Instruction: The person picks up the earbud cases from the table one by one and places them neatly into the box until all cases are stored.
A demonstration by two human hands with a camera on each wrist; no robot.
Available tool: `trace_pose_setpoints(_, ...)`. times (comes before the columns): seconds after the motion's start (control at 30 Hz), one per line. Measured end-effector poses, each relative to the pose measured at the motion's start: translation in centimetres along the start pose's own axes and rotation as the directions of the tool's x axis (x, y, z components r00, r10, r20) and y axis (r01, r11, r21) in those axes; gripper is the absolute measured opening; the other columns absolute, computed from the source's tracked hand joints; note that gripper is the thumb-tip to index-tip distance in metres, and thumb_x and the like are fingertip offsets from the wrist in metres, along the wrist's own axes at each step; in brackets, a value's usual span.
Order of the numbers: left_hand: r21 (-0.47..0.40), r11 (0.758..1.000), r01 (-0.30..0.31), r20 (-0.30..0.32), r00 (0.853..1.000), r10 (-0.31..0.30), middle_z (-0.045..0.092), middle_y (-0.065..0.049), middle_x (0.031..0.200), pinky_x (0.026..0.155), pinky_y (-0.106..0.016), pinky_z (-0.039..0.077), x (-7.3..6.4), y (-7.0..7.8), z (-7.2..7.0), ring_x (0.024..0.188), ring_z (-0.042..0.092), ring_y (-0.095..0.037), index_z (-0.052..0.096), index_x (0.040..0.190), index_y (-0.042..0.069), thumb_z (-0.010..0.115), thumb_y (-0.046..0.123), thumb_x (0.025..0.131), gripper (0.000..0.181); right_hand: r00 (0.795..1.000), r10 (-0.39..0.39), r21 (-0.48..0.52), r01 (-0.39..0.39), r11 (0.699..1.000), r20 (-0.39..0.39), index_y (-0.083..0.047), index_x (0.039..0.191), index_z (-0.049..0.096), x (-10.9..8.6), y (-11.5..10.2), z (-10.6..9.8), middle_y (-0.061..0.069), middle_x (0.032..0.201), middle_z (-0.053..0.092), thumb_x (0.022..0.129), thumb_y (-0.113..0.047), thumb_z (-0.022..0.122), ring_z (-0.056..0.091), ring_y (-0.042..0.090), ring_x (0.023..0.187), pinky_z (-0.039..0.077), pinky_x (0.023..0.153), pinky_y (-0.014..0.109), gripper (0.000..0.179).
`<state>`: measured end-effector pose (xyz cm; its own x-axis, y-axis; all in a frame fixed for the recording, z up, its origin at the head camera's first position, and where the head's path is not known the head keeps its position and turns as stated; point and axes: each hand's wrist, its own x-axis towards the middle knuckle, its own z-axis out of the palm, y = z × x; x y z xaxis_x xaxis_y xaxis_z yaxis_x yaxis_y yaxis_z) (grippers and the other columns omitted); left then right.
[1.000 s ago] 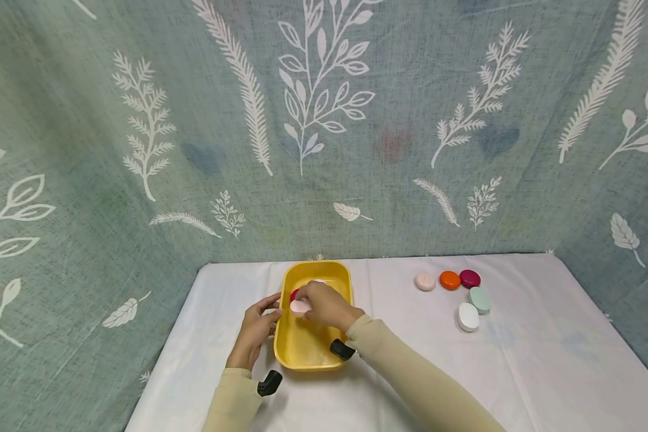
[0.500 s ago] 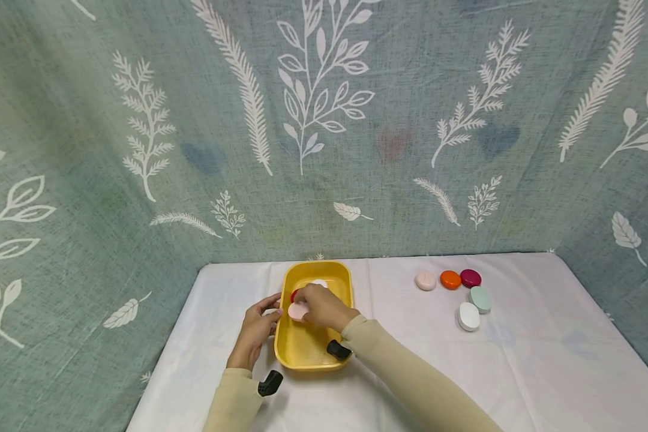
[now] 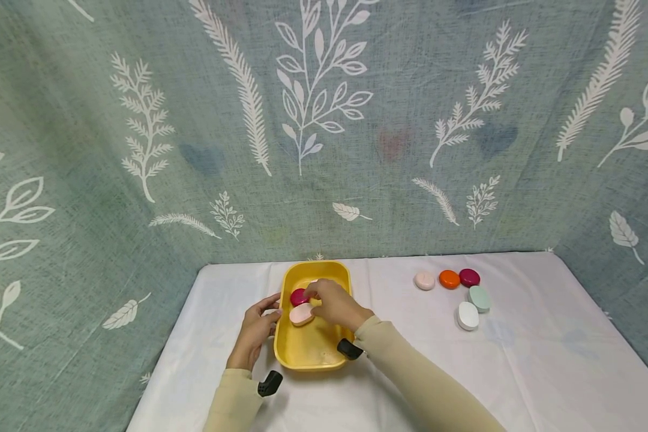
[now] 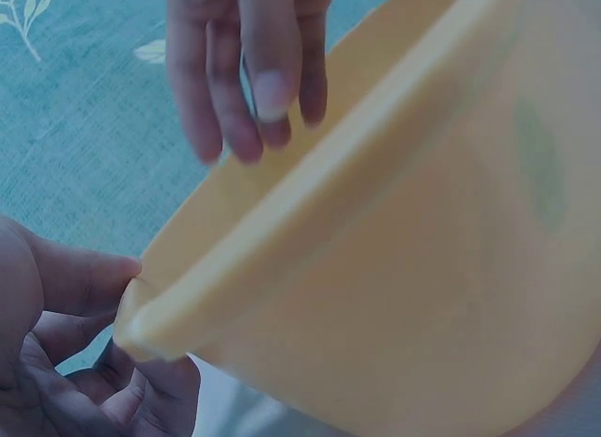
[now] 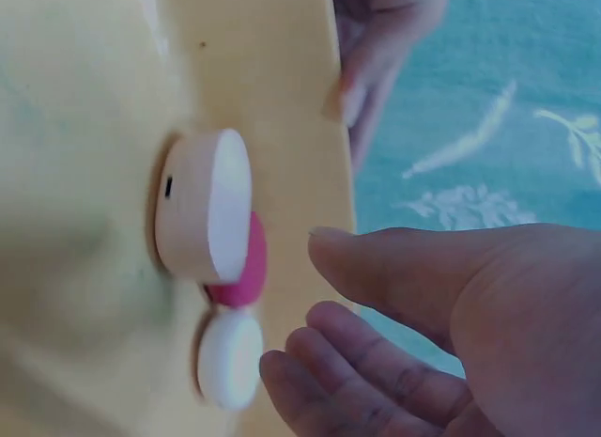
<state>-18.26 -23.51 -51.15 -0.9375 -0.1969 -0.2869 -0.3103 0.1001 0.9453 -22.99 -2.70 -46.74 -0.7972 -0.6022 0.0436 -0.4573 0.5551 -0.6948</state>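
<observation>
The left hand (image 3: 259, 327) pinches the left rim of the yellow tray (image 3: 310, 351), thumb at the top edge and fingers below it. The right hand (image 3: 332, 303) is over the tray, thumb and fingers spread apart and holding nothing. Just beyond its fingertips, on the tray's floor, lies the pale pink case (image 3: 302, 314), between the two hands, with a gap to the right fingers in the right wrist view. Just behind it lies a crimson piece (image 3: 299, 297), then a white piece (image 5: 231, 360), half hidden by the right hand from above. Well apart to the right, on the white-covered counter (image 3: 410, 372), are a blush piece (image 3: 425, 281), an orange one (image 3: 449, 279), a magenta one (image 3: 470, 278), a mint one (image 3: 479, 299) and a white oval one (image 3: 467, 316). Green leaf-patterned cloth (image 3: 281, 210) hangs behind.
</observation>
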Motion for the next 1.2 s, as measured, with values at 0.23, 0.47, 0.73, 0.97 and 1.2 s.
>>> trace_pose_setpoints(0.23,0.010,1.000,0.013,-0.006,1.000,-0.012,0.054,-0.018,0.130,0.060,-0.024,0.052,0.2,0.0,0.0,0.068,0.055,-0.016,0.060,0.148,0.005,0.058,0.001,0.103,0.046,0.994,0.058,0.089,-0.050,0.995,-0.093,0.005,0.125,0.070,-2.3,1.4,-2.4,0.022,0.124,0.069,0.091,0.006,0.077,0.066,0.040,0.114,0.056,0.098,0.049,0.035)
trace_pose_setpoints(0.47,0.019,1.000,0.018,-0.008,1.000,-0.018,0.054,-0.017,0.130,0.059,-0.023,0.051,0.2,0.2,0.0,0.067,0.053,-0.014,0.059,0.149,0.005,0.058,0.001,0.103,0.046,0.963,0.111,0.095,-0.091,0.991,-0.244,0.002,0.123,0.072,-4.5,4.0,-4.7,0.019,0.118,0.069,0.090,0.007,0.078,0.068,0.034,0.108,0.061,0.091,0.040,0.035)
trace_pose_setpoints(0.73,0.030,0.999,0.036,-0.012,0.999,-0.036,0.052,-0.017,0.132,0.061,-0.023,0.052,-0.1,0.3,0.0,0.070,0.056,-0.017,0.059,0.149,0.007,0.058,0.004,0.104,0.045,0.913,0.156,0.159,-0.103,0.982,-0.376,0.006,0.123,0.070,-7.8,7.8,-6.6,0.023,0.120,0.068,0.089,0.012,0.075,0.067,0.041,0.109,0.060,0.093,0.047,0.035)
trace_pose_setpoints(0.97,0.029,0.999,0.023,-0.008,1.000,-0.023,0.052,-0.017,0.131,0.061,-0.023,0.052,-0.2,0.3,0.1,0.071,0.058,-0.016,0.059,0.149,0.005,0.057,0.004,0.105,0.044,0.869,0.215,0.169,-0.154,0.974,-0.445,0.011,0.124,0.068,-10.2,10.6,-7.9,0.030,0.121,0.067,0.088,0.013,0.074,0.066,0.043,0.108,0.059,0.095,0.051,0.036)
trace_pose_setpoints(1.2,0.029,0.999,0.020,-0.007,1.000,-0.020,0.052,-0.016,0.130,0.061,-0.023,0.052,-0.1,0.3,0.1,0.072,0.057,-0.016,0.059,0.149,0.005,0.058,0.005,0.105,0.044,0.843,0.261,0.168,-0.205,0.964,-0.470,0.014,0.128,0.064,-11.7,12.8,-9.1,0.033,0.124,0.065,0.090,0.012,0.073,0.065,0.046,0.111,0.057,0.098,0.055,0.039)
